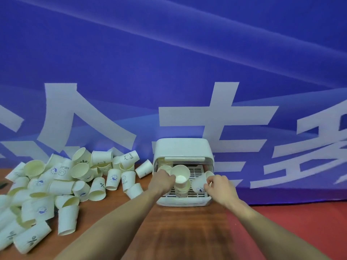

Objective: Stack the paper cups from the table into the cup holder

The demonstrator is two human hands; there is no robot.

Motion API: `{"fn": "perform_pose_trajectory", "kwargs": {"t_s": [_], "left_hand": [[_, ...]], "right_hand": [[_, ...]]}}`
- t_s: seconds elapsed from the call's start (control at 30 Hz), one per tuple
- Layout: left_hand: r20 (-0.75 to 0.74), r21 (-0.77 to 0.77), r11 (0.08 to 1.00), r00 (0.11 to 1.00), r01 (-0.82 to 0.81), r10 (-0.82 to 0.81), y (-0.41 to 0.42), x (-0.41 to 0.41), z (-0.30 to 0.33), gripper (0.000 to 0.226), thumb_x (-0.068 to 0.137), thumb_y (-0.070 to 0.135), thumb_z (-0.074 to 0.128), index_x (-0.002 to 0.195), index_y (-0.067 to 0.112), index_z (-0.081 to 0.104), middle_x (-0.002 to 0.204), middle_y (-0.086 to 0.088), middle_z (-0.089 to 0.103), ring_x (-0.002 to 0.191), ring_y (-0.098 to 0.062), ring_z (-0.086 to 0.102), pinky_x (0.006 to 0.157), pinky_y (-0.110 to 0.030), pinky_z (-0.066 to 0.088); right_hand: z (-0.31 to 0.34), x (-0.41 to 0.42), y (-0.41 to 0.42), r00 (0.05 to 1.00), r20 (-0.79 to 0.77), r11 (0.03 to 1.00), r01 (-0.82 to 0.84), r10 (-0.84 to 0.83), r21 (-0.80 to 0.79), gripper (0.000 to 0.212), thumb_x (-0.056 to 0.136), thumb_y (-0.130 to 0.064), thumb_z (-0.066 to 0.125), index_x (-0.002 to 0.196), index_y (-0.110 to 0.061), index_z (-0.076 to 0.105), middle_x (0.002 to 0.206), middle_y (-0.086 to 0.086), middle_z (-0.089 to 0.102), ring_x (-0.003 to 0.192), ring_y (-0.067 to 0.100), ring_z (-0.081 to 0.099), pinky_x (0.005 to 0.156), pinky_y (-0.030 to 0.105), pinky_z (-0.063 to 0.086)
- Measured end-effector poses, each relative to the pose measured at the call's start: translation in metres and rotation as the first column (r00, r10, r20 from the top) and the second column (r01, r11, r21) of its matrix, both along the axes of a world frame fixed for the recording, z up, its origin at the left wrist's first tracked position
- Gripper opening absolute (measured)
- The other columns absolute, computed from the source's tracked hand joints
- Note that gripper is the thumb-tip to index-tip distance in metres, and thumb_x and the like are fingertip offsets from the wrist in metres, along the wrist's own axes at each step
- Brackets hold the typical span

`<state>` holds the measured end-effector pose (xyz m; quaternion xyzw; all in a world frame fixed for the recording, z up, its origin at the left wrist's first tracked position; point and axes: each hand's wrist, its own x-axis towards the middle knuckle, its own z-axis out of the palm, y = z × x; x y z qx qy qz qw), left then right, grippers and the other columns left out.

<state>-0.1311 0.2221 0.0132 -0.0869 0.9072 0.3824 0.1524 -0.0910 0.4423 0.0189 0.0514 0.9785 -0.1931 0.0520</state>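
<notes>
- Near: both forearms reach from the near edge over the wooden table (180,231) toward the cup holder; bare table between the arms, open room for pulling back.
- Right of the table's edge lies a red surface (300,222); no cups there.
- Near-left to mid-left: loose pile of paper cups (62,182) on the table, most tipped on their sides, a few upside down. Much of the task looks undone, judging by the pile.
- Left hand (163,180): grip curled round the rim of the top cup of the cup stack (181,182), which stands mouth-up on the slotted tray (197,175) of the cup holder (183,152).
- Right hand (218,184): grip pinches the rim of a single cup (201,182), tilted, just right of the stack, over the tray.
- Step in hand, as I judge: nesting cups in the holder. Next move likely calls for turning the single cup mouth-up, lining it over the stack's mouth and pressing in while the left steadies.
- Tight spots: the holder's raised lid overhangs the tray's far part; side walls close on both hands. More cups sit inside at far left, partly hidden.
- Far: blue banner (169,72) directly behind holder and pile; no room beyond.
</notes>
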Motion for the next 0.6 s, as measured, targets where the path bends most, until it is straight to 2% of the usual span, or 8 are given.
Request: {"fn": "perform_pose_trajectory", "kwargs": {"t_s": [0.13, 0.3, 0.4, 0.5, 0.6], "left_hand": [[0.035, 0.013, 1.0, 0.999, -0.024, 0.023, 0.013, -0.006, -0.017, 0.033, 0.083, 0.03, 0.05, 0.077, 0.002, 0.067, 0.073, -0.01, 0.068, 0.062, -0.024, 0.059, 0.065, -0.038, 0.056], [0.032, 0.013, 0.999, 0.999, -0.038, 0.037, 0.023, -0.008, -0.036, 0.04, 0.09, 0.032, 0.049, 0.074, 0.0, 0.068, 0.076, -0.01, 0.072, 0.058, -0.023, 0.056, 0.065, -0.036, 0.054], [0.007, 0.003, 0.997, 0.997, -0.074, 0.074, 0.026, -0.01, -0.041, 0.042, 0.092, 0.032, 0.049, 0.072, 0.002, 0.069, 0.073, -0.011, 0.071, 0.062, -0.023, 0.061, 0.062, -0.032, 0.049], [-0.038, -0.047, 0.989, 0.99, -0.138, 0.136, 0.028, -0.011, -0.043, 0.04, 0.092, 0.032, 0.048, 0.071, 0.005, 0.069, 0.07, -0.008, 0.069, 0.068, -0.022, 0.063, 0.059, -0.029, 0.042], [-0.065, -0.115, 0.979, 0.985, -0.167, 0.16, 0.028, -0.01, -0.047, 0.041, 0.092, 0.035, 0.047, 0.066, 0.008, 0.065, 0.066, -0.005, 0.065, 0.065, -0.021, 0.06, 0.057, -0.027, 0.041]], "right_hand": [[-0.011, -0.002, 0.014, 0.999, 0.037, 0.999, 0.014, -0.013, -0.031, 0.012, 0.083, -0.033, 0.057, 0.078, -0.026, 0.064, 0.076, -0.006, 0.065, 0.076, 0.019, 0.06, 0.059, 0.03, 0.045], [-0.02, -0.011, 0.026, 0.996, 0.07, 0.995, 0.063, -0.058, -0.077, 0.014, 0.082, -0.032, 0.059, 0.074, -0.022, 0.062, 0.069, -0.005, 0.06, 0.069, 0.016, 0.059, 0.058, 0.029, 0.046], [-0.027, -0.015, 0.029, 0.994, 0.091, 0.994, 0.07, -0.063, -0.083, 0.014, 0.082, -0.033, 0.06, 0.075, -0.023, 0.063, 0.075, -0.004, 0.062, 0.071, 0.017, 0.06, 0.061, 0.03, 0.048], [-0.034, -0.016, 0.029, 0.99, 0.128, 0.994, 0.075, -0.065, -0.081, 0.012, 0.083, -0.035, 0.058, 0.079, -0.025, 0.064, 0.081, -0.004, 0.063, 0.076, 0.019, 0.06, 0.064, 0.031, 0.048], [-0.039, -0.016, 0.03, 0.985, 0.152, 0.992, 0.092, -0.078, -0.084, 0.013, 0.084, -0.035, 0.059, 0.083, -0.025, 0.067, 0.08, -0.004, 0.065, 0.077, 0.019, 0.061, 0.068, 0.031, 0.051]]}}
